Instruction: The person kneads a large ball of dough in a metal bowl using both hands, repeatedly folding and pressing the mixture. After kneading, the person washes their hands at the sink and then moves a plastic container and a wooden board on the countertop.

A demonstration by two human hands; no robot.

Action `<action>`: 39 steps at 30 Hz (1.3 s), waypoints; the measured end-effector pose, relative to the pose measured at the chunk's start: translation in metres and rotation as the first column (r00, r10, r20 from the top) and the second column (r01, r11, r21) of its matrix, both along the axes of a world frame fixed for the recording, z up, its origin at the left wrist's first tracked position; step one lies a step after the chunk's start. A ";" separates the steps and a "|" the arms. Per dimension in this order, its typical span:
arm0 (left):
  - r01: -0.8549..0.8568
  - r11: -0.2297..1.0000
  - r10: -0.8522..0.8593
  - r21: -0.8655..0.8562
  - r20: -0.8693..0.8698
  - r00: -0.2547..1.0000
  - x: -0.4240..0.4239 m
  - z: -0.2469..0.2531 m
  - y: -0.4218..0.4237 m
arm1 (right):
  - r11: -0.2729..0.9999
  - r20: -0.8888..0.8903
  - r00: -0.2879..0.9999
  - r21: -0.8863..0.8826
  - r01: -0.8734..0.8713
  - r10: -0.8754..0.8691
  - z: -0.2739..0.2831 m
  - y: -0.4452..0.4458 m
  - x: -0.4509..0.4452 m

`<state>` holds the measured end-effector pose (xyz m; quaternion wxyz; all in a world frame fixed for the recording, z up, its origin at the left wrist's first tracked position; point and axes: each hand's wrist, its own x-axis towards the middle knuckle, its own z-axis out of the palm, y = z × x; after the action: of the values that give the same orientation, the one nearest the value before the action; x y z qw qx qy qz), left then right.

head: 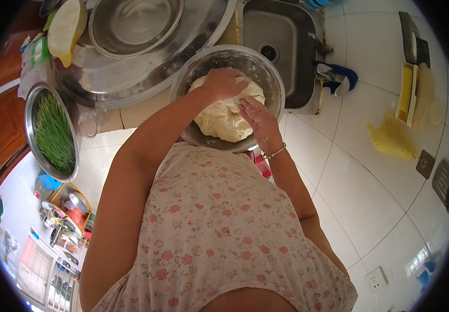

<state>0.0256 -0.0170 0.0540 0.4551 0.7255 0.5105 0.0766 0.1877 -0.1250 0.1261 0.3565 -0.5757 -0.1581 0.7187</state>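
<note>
A large pale lump of dough [224,121] fills much of a deep metal bowl [275,84] in front of my body. Across the far part of the dough lies my left hand [226,84], its fingers bent over the surface. My right hand [261,121] is at the right side of the dough, fingers fairly straight and fingertips against it. Flour or dough residue whitens that hand, and smears cling to the bowl's inner wall. A bracelet [275,152] circles my right wrist.
A stainless sink [286,23] adjoins the bowl on the right. Beyond the bowl lies a large round metal tray [103,85] carrying a metal basin [136,23]. At left are a cut yellow-rinded melon or gourd [66,29], a bowl of green chives or similar stalks [54,132] and a clear glass [88,124].
</note>
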 end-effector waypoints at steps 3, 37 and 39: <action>0.103 0.946 -0.044 0.309 -0.190 0.981 0.009 0.009 -0.012 | 0.998 0.161 0.987 0.067 0.002 -0.013 0.004 -0.009 -0.003; 0.133 0.875 -0.120 0.465 -0.057 0.991 0.027 -0.031 0.012 | 0.892 0.930 0.341 0.265 -0.367 -0.136 -0.093 0.049 -0.025; 0.084 0.856 -0.081 0.509 -0.028 0.996 0.030 -0.034 0.009 | 0.888 0.928 0.336 0.284 -0.362 -0.160 -0.091 0.049 -0.024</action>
<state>0.0551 -0.0082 0.0204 0.2485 0.8415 0.4416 0.1873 0.1638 -0.0762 0.0348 0.2741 -0.7720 -0.5290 0.2213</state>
